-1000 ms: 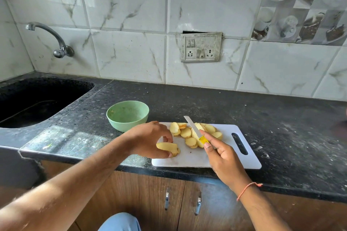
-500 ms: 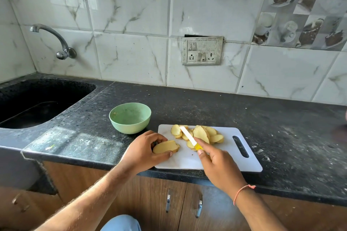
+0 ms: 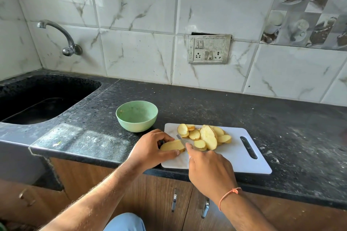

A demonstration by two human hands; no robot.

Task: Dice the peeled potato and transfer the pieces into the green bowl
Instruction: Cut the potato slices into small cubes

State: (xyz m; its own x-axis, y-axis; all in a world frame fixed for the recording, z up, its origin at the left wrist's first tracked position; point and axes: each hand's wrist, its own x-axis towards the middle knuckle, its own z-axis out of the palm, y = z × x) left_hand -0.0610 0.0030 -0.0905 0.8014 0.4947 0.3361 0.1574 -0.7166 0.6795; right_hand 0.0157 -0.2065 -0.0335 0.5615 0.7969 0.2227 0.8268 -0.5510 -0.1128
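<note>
White marble-patterned wall tiles back a dark speckled stone counter. At far left a black sunken sink is set into the counter, with a curved metal tap on the wall above it. Right of the sink stands the pale green round bowl, upright on the counter, just beside the far left corner of a white rectangular plastic cutting board. The left hand reaches onto the board's left edge, fingers and thumb curled around a peeled potato piece, holding it flat on the board. Right beside it, the right hand grips a small knife; the handle is mostly hidden under the fingers, and the blade meets the right end of the held piece. Beyond the knife a heap of pale yellow potato slices lies on the board's far half. On the wall above hangs a grimy switch and socket plate.
</note>
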